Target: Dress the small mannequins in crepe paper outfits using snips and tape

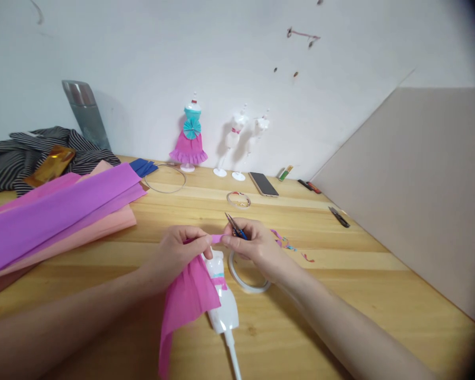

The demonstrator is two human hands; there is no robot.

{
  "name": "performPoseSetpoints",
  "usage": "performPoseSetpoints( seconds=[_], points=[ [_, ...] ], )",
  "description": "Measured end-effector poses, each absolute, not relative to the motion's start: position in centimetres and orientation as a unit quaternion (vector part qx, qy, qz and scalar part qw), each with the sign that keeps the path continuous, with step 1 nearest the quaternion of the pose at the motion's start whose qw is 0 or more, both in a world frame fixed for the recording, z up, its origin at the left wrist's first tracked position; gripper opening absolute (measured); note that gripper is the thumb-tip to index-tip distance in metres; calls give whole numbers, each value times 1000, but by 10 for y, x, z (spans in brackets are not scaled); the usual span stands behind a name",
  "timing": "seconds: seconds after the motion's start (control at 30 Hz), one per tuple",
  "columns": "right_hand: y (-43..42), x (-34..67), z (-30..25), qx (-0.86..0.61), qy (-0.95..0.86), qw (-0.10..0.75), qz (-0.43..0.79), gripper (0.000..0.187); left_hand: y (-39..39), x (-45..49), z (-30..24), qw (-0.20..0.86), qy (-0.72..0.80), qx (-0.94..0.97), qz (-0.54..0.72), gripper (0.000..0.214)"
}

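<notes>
Between my two hands runs a short pink strip of crepe paper. My left hand pinches its left end, and a gathered pink crepe paper piece hangs below that hand. My right hand grips the strip's other end and also holds small scissors, blades pointing up and left. Under the hands lies a white mini mannequin on its stand rod, with pink and teal bands at its waist. A roll of white tape lies partly hidden under my right hand.
Crepe paper sheets and striped cloth lie left. At the wall stand a dressed mannequin and two white ones. A phone, a ring of tape, paper scraps and black snips are on the table.
</notes>
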State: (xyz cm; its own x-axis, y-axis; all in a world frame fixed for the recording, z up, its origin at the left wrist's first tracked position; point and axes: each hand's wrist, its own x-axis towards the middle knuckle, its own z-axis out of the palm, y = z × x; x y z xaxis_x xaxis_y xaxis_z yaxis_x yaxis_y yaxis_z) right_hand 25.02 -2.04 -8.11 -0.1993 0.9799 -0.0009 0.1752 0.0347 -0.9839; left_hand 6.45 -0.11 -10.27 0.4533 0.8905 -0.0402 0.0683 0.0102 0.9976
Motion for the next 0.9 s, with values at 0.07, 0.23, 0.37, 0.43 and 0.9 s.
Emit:
performPoseSetpoints(
  seconds=[0.07, 0.23, 0.37, 0.43, 0.9],
  points=[
    [-20, 250, -82, -488, -583, 412, 502, 24, -1, 64, -104, 603, 385, 603, 352, 32],
    [-20, 246, -82, -488, -553, 431, 519, 27, -5, 65, -104, 622, 356, 593, 367, 27],
    [-21, 244, -81, -472, -566, 418, 531, 27, -9, 70, -103, 637, 359, 578, 363, 17],
    [-21, 245, -81, -475, -568, 413, 531, 26, -9, 70, -101, 630, 378, 569, 369, 25],
    [-21, 246, -82, -472, -531, 425, 561, 36, -7, 65, -111, 697, 301, 519, 392, 45]
  ],
)
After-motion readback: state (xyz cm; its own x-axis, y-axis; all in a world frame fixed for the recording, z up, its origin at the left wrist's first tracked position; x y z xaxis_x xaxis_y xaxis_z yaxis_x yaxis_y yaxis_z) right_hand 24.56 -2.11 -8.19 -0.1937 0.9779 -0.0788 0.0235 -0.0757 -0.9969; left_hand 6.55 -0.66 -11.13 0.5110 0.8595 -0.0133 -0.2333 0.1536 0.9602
